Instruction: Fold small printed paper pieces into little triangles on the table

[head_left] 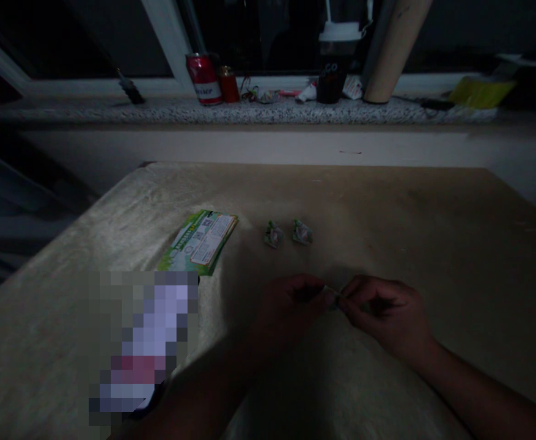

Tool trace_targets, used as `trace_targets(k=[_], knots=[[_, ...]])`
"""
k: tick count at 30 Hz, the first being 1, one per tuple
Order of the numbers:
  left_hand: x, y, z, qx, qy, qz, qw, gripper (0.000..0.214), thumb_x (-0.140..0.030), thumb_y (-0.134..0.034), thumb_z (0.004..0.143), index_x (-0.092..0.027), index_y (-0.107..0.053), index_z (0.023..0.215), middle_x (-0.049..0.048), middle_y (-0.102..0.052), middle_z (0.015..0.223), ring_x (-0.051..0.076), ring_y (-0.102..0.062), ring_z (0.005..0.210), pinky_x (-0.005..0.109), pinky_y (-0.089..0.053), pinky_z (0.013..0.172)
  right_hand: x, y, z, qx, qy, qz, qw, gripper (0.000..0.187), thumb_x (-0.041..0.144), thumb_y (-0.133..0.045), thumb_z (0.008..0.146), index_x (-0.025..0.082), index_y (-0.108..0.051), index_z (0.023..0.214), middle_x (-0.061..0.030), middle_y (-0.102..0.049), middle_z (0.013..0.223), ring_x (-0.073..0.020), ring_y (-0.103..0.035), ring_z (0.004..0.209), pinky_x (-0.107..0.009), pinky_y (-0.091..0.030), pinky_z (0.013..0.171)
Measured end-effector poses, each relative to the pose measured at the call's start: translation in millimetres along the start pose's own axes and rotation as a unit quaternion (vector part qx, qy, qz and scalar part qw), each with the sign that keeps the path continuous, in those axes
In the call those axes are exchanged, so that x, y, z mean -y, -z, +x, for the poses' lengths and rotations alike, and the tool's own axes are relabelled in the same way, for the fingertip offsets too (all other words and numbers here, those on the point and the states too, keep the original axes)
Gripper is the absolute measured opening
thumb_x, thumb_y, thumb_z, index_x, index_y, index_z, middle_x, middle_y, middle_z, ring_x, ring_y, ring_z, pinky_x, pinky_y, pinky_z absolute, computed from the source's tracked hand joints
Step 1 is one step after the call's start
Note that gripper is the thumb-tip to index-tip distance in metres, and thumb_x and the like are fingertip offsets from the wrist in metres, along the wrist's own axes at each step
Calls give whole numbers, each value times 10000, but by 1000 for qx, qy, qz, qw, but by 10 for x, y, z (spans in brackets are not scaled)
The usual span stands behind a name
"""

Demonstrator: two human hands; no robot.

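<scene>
My left hand (295, 299) and my right hand (382, 308) meet low over the table, fingertips almost touching. Both are closed in a pinch on a small folded piece of paper (330, 292), mostly hidden by the fingers and dim in the low light. Beyond the hands lie two small folded paper pieces, a left one (273, 234) and a right one (302, 232), both green and whitish with printing. To the left rests a stack of green printed sheets (198, 241) with pale text boxes on top.
A blurred-out bright device (157, 336) lies at the table's (409, 244) left front. On the stone windowsill (167, 112) stand a red can (204, 79), an orange jar (228, 84), a dark lidded cup (334, 70) and a cardboard tube (396, 52). A yellow item (481, 91) is further right.
</scene>
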State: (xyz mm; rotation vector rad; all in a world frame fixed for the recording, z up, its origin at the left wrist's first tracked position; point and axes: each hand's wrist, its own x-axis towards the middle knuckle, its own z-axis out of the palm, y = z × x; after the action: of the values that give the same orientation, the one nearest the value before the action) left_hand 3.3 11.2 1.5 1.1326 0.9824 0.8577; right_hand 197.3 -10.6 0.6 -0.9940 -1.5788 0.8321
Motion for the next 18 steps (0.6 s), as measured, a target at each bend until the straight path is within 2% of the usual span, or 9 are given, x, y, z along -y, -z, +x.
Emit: trace_targets(k=[3, 6, 9, 11, 13, 18], knots=[[-23, 0, -10, 1, -9, 32, 999, 206, -378, -786, 801, -173, -767, 812, 18, -733, 740, 153, -644, 677, 270, -493, 653, -13, -5, -15, -1, -8, 4, 1000, 203, 146, -790, 823, 210, -656, 684, -19, -747, 689, -139, -686, 578, -223, -535, 539], [-30, 3, -20, -11, -19, 34, 999, 196, -366, -774, 806, -170, -764, 800, 16, -728, 732, 158, -642, 686, 276, -499, 670, -3, -1, -25, -12, -53, 22, 998, 111, 172, -781, 837, 222, -684, 813, -1, -726, 697, -126, -658, 585, -205, -511, 531], [-18, 14, -25, -17, -28, 17, 999, 202, -360, -774, 808, -159, -763, 813, 14, -716, 723, 148, -624, 674, 265, -484, 658, 2, 9, -30, 21, -100, 45, 994, 82, 200, -757, 860, 225, -699, 913, 9, -696, 708, -114, -616, 583, -191, -475, 511], [-16, 20, -27, -16, -33, 15, 999, 200, -353, -768, 821, -154, -761, 818, 10, -702, 717, 140, -607, 667, 256, -465, 646, -8, 13, -33, 70, -112, 37, 991, 68, 227, -743, 871, 204, -692, 832, 19, -630, 652, -102, -547, 546, -190, -436, 486], [-23, 16, -31, -11, -38, 14, 999, 196, -348, -762, 830, -153, -759, 811, 2, -686, 703, 133, -591, 658, 248, -448, 633, -23, 11, -36, 108, -117, 16, 987, 162, 250, -729, 880, 187, -664, 745, 33, -544, 597, -93, -467, 513, -194, -383, 453], [-49, -27, -47, -15, -43, 12, 999, 173, -328, -753, 835, -158, -763, 801, -2, -687, 696, 133, -591, 658, 247, -445, 637, -41, -8, -31, 135, -112, -19, 984, 224, 271, -680, 906, 174, -636, 709, 39, -465, 572, -94, -406, 502, -210, -333, 437]])
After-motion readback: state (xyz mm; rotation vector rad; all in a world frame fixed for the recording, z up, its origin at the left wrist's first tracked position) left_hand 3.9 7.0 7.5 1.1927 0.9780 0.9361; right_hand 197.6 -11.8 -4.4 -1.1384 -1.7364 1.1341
